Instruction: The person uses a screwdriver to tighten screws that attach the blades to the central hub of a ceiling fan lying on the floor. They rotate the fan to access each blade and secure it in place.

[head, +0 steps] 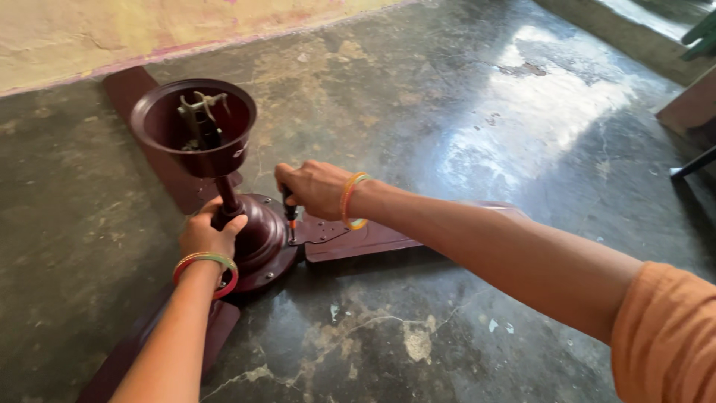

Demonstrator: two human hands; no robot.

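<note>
At the far left a pale, patchy plastered wall [112,33] with a pinkish band along its foot meets a dark, polished stone floor [462,112], worn and blotched with light scars and shining where daylight falls on it. On that floor lies a maroon ceiling fan [261,239], glossy painted metal, with its rod [226,195] standing up and a deep cup-shaped cover [168,123] at the top; inside the cup sits a greyish metal bracket [200,112]. One flat blade [134,93] runs back toward the wall, a second [149,343] comes forward under the left forearm, and a third [373,237] stretches right beneath the other arm. The left hand [205,235], with red and green bangles [205,261] at the wrist, is curled shut around the foot of the rod where it meets the rounded motor housing. The right hand [313,186], wearing orange and yellow bangles [353,200], is closed in a fist about the dark handle of a screwdriver [289,213], held upright with its tip down at the bracket joining the right blade to the housing; whether the tip sits in a screw is too small to tell. An orange sleeve [664,336] covers the right upper arm. At the far right edge stand a brown wooden piece [690,104] and something green [701,33].
</note>
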